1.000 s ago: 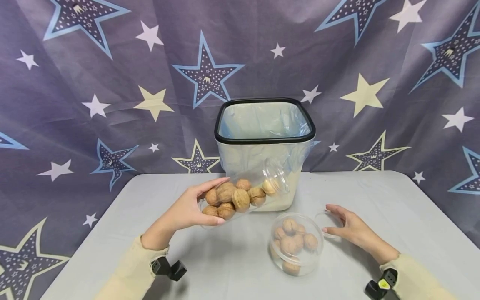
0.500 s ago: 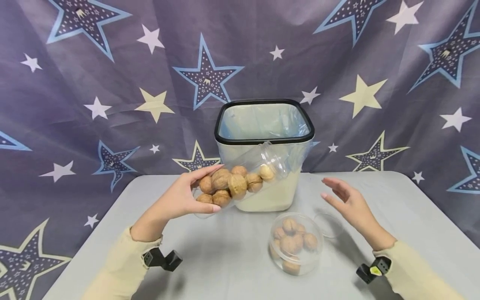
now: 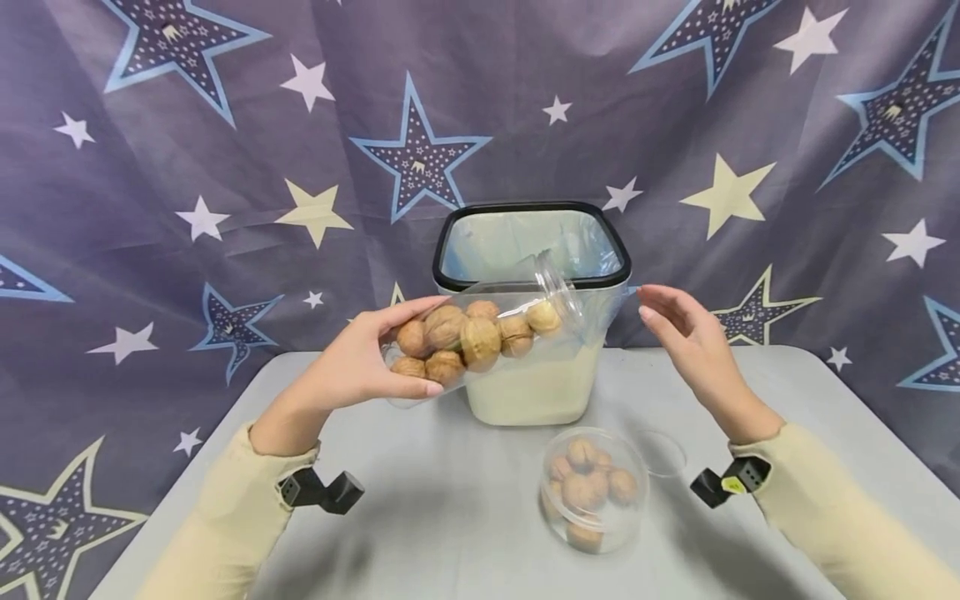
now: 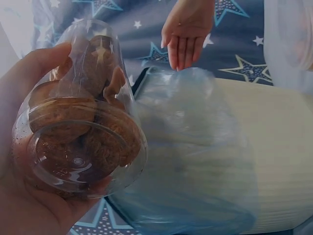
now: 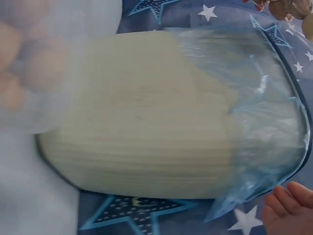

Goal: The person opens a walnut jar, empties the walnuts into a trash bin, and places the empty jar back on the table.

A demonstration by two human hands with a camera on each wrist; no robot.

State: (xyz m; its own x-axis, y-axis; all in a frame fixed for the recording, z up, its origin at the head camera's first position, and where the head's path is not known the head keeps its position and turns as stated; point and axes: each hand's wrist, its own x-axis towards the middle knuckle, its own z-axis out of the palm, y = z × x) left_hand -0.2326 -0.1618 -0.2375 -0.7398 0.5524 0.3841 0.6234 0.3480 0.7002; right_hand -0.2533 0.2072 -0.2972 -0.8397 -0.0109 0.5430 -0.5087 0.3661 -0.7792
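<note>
My left hand (image 3: 352,358) grips the base end of a clear plastic jar (image 3: 521,296), fingers over the top and thumb along the lower side. Several walnuts (image 3: 480,343) lie inside it. The jar is tilted, its ridged mouth pointing up and right, in front of the bin's near rim. The left wrist view shows its round base up close. My right hand (image 3: 693,346) hovers to the right of the bin, fingers extended, holding nothing. Behind the jar stands a cream bin (image 3: 532,392) with a black rim and a bluish plastic liner.
A second clear jar (image 3: 551,521) with several walnuts stands upright on the grey table (image 3: 390,517), in front of the bin. A clear round lid (image 3: 684,457) lies to its right. A star-patterned cloth (image 3: 510,100) hangs behind the table.
My left hand has raised the jar of walnuts toward the bin's rim. My right hand has left the clear lid on the table and risen beside the bin.
</note>
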